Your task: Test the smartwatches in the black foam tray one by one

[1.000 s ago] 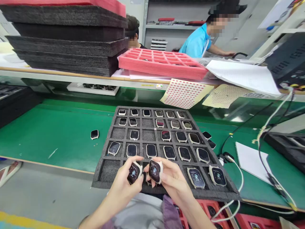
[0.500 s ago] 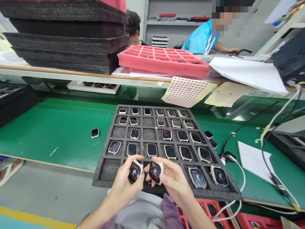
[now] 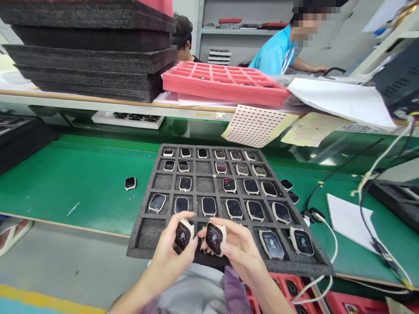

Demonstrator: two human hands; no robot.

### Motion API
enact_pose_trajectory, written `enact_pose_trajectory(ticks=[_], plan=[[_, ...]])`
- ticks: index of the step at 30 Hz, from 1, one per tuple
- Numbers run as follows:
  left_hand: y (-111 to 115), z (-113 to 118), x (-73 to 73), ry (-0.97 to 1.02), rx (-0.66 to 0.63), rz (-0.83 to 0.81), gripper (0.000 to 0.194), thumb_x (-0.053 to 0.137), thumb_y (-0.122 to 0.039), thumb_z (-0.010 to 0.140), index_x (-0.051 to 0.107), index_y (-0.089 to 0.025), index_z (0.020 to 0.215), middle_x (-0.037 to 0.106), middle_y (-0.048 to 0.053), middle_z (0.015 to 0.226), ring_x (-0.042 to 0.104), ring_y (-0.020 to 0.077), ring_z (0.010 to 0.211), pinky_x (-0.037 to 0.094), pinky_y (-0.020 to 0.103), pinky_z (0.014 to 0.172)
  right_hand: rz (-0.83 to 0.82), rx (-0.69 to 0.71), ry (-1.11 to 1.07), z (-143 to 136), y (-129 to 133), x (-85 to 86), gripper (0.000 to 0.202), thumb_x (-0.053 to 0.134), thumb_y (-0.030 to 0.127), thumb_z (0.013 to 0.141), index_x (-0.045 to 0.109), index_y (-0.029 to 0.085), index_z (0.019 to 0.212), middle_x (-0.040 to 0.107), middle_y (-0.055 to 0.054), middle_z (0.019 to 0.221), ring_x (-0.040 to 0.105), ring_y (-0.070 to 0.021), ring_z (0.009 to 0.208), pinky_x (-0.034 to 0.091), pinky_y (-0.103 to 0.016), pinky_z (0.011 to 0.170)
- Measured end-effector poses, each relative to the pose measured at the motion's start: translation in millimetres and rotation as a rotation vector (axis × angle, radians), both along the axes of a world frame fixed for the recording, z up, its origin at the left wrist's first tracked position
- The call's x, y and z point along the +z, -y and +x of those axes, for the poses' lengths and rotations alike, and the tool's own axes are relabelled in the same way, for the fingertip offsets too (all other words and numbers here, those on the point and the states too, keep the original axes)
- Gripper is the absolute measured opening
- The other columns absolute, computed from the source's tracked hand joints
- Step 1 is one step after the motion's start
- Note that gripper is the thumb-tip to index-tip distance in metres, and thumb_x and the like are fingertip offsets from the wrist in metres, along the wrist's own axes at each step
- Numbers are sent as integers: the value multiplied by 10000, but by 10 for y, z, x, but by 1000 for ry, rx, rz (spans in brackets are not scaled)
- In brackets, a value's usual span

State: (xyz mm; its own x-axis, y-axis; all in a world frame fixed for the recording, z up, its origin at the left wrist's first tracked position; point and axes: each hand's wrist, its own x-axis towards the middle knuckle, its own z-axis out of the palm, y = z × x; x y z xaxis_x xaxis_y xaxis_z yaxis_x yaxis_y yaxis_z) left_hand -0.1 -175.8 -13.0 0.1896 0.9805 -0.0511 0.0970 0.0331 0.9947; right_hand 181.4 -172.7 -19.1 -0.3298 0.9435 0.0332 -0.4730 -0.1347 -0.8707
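Note:
My left hand grips a light-rimmed watch case by its edges, its screen lit. Another lit watch case is pinched in my right hand, close beside the first. Both hands are over the near edge of a dark grey foam tray, which holds several watch cases in square compartments. Two with lit screens, one and another, lie in its near right compartments. A single watch case rests on the green table left of the tray. My hands partly hide the front row.
Black foam trays are stacked on the shelf beside a pink foam tray. Dotted sticker sheets hang from the shelf edge. Cables and papers lie at the right. Two people are beyond the shelf.
Both watch cases have turned slightly in my fingers, and my left thumb has shifted on its case's edge. The person in blue has moved a little. The tray's contents look the same.

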Motion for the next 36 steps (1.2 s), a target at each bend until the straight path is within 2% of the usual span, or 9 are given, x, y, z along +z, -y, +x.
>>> enact_pose_trajectory(ticks=[5,9,13,17,20,24,27,32,36], plan=[[-3,-20,-21,-19,-30,24,350,547,-143,792,503,-207,1133,571,-14,833,546,133,724,442,216,678,-19,6,22,6,9,0,369,743,265,753,666,210,1109,715,-109,903,673,-225,747,526,-340,689],[2,-29,-45,-36,3,52,364,549,-135,787,501,-206,1141,570,0,869,543,139,748,440,221,695,-33,-2,17,3,8,8,385,741,287,755,659,210,1123,715,-110,899,670,-225,742,524,-342,686],[9,-26,-43,-45,-29,39,317,536,-132,788,509,-204,1095,549,-18,804,523,131,695,424,211,651,-31,5,25,4,1,15,363,745,263,744,673,196,1093,714,-113,898,666,-224,742,520,-346,696],[12,-19,-25,-40,1,13,332,546,-139,782,502,-206,1104,530,-26,796,508,123,667,415,206,631,-25,4,20,6,1,9,374,751,277,739,670,203,1097,714,-111,900,670,-229,745,520,-340,676],[16,-26,-30,-44,11,36,304,554,-129,771,519,-201,1064,533,-19,811,519,128,693,421,208,650,-30,3,34,7,3,2,366,750,292,740,670,205,1087,717,-109,882,673,-230,733,520,-339,662],[20,-42,-51,-37,31,81,333,562,-152,784,510,-209,1108,556,-2,864,540,146,760,433,219,688,-35,-2,29,10,12,3,402,757,304,729,662,195,1105,715,-117,887,673,-236,733,520,-338,647],[23,-40,-54,-40,23,102,304,558,-119,763,532,-212,1051,557,-12,827,535,140,734,423,210,664,-49,1,20,5,25,13,383,756,281,730,668,189,1092,715,-116,881,672,-233,731,514,-327,641],[26,-10,-38,23,55,15,344,565,-160,780,506,-214,1114,499,-44,721,467,108,599,388,194,565,-64,-4,10,-1,18,31,397,745,294,747,654,192,1119,714,-120,897,668,-231,734,509,-354,682],[13,-5,-24,46,7,-76,363,568,-194,798,475,-216,1148,467,-56,702,427,91,552,359,185,519,-69,30,19,9,-7,32,399,740,291,752,650,196,1128,712,-122,913,668,-242,745,500,-382,715]])
